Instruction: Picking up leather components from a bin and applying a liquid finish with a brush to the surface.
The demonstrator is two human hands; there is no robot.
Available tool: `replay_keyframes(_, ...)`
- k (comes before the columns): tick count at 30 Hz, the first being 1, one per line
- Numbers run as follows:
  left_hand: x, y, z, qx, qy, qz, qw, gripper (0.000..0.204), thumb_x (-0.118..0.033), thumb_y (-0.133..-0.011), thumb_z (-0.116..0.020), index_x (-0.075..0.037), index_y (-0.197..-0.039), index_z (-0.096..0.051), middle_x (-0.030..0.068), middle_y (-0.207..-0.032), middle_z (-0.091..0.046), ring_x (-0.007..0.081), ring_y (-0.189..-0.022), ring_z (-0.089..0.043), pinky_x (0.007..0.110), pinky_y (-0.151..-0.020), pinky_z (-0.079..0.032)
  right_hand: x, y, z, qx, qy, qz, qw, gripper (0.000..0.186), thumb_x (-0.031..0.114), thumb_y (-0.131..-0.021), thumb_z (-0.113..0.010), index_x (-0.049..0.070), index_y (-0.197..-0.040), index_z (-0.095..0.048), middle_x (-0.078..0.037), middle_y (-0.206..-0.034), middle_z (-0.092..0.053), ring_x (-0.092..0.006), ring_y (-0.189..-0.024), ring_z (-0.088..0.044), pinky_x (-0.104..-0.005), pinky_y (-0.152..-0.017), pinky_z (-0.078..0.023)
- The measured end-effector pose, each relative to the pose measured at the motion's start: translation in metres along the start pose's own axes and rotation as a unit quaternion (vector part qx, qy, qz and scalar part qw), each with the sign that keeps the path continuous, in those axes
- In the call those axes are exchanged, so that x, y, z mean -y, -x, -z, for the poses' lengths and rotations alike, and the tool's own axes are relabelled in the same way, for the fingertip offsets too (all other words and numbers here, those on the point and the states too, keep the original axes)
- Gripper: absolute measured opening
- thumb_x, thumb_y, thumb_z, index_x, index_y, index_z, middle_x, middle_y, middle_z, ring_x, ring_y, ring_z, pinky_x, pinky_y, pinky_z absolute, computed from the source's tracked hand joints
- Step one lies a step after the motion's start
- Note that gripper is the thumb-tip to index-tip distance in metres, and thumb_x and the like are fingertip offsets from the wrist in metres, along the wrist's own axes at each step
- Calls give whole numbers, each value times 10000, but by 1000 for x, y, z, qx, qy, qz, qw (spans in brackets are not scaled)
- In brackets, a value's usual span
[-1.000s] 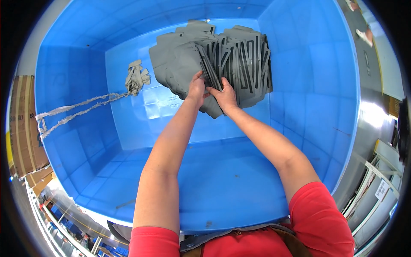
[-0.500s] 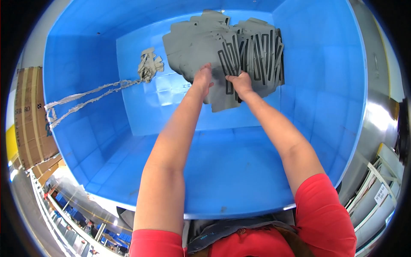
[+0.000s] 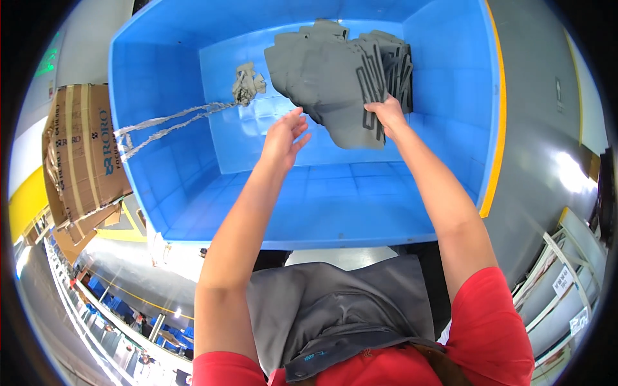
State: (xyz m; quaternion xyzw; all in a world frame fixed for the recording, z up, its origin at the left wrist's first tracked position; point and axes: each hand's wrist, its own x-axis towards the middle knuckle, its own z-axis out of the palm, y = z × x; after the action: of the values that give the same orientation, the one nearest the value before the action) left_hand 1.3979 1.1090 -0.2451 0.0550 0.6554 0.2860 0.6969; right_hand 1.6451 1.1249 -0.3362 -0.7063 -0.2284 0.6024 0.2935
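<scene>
A heap of flat grey sheets [image 3: 315,77] lies in the far part of a large blue bin [image 3: 309,222]. Along its right side are narrow grey strips with long dark-edged slots [image 3: 370,80]. My right hand [image 3: 390,116] is closed on the near end of these slotted grey sheets, thumb on top; how many it holds is hidden. To the left of the heap's near edge, my left hand [image 3: 283,138] hovers above the bin floor with its fingers apart and nothing in it.
A bunch of grey scraps [image 3: 246,85] lies at the bin's left, tied to twisted strips [image 3: 174,125] that run over the left wall. Outside stand a brown cardboard box [image 3: 80,151] on the left and a white rack [image 3: 560,276] at the lower right.
My left hand has drawn back from the heap toward the left. My right hand keeps its hold and has shifted right with the slotted sheets. The bin sits higher in view, and my grey apron shows.
</scene>
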Motion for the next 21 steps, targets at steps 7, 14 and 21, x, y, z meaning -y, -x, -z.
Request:
replay_keyframes(7,-15,170,27,20,96,5,995,383,-247,-952,-587,-60,-1282,-537,74,-1133,-575,192,-1055,-558,380,-940,-470,69,130,75,-46,-25,-49,997,485,-51,-738,-653,2,-1209,-554,-113,-1034,-653,-225,-893,-645,-354,-778,-527)
replay_keyframes(14,4,322,90,9,111,50,992,362,-250,-961,-584,-69,-1273,-547,34,-1055,-617,149,-991,-592,349,-898,-486,155,312,133,-86,1,-127,988,488,22,-778,-685,-48,-1231,-517,-166,-1095,-639,-253,-940,-657,-370,-803,-542)
replay_keyframes(21,103,404,228,-173,47,80,981,337,-230,-927,-612,-104,-1238,-589,41,-1016,-618,151,-934,-597,333,-848,-503,178,450,188,-134,-26,-147,980,494,32,-780,-676,-61,-1233,-502,-164,-1089,-637,-247,-925,-665,-383,-791,-560)
